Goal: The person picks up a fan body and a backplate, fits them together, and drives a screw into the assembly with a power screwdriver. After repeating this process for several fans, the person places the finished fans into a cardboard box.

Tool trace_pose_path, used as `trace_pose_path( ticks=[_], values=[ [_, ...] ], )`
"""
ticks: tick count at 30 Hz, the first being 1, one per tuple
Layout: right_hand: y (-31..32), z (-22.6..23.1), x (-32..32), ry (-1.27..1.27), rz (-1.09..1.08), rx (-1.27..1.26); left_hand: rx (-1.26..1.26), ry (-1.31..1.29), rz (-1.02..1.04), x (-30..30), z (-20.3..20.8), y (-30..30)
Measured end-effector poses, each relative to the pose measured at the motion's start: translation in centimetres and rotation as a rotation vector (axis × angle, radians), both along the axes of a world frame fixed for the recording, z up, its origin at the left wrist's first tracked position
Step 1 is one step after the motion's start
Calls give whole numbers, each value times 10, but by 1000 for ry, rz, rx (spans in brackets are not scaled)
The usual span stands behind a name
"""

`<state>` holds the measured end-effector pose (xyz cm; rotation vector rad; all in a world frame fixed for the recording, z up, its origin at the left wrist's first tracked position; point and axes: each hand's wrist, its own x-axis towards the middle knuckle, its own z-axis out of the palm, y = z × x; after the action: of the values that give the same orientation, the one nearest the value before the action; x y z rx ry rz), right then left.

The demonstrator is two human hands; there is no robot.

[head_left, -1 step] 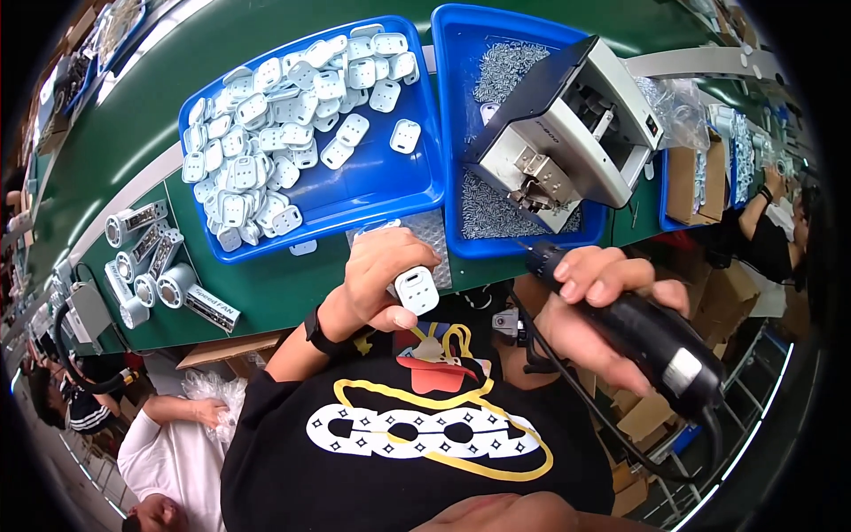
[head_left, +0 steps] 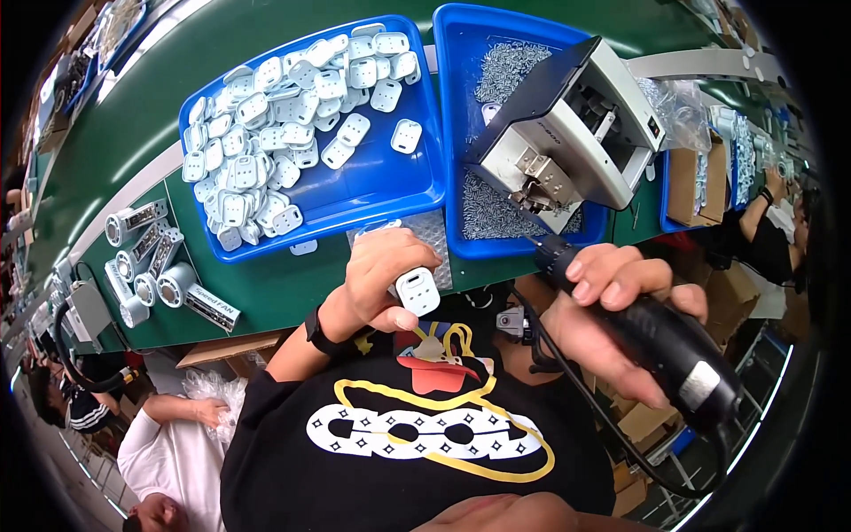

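Observation:
My left hand [head_left: 383, 273] is wrapped round a white piece [head_left: 417, 291] whose rounded-square end shows a dark slot and small holes; the rest of it is hidden by my fingers. In my right hand [head_left: 612, 310] lies a black electric screwdriver [head_left: 665, 341], its cord hanging below. The screwdriver's tip points up and left, close to the front of a silver-and-black screw feeder [head_left: 554, 142]; whether it touches a screw there is too small to tell. The feeder stands tilted in a blue tray [head_left: 452, 53] among loose screws [head_left: 496, 213].
Left of the feeder, a blue tray [head_left: 377, 199] holds a heap of white plates [head_left: 266, 133]. Several white cylindrical fan bodies [head_left: 175, 284] lie on the green table [head_left: 266, 297]. A cardboard box [head_left: 696, 186] stands at the right. Other people [head_left: 168, 452] sit nearby.
My right hand and the screwdriver have shifted slightly right, the tip also a little higher up the picture. My left hand has stayed almost still with the white piece.

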<state>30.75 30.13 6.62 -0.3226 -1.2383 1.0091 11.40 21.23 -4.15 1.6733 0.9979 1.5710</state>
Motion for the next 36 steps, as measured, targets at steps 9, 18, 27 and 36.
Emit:
trace_pose_path(
  ticks=[9,18,27,36],
  values=[
    [35,-8,-1,-164,121,-73,21,12,-3,-1,2,-1],
    [-13,77,-15,-360,551,-159,12,71,30,-2,-1,0],
    [12,45,-11,-68,-184,110,19,63,-9,-2,0,5],
    [52,40,27,-10,-566,231,25,-3,-22,-4,-6,4]
  ],
)
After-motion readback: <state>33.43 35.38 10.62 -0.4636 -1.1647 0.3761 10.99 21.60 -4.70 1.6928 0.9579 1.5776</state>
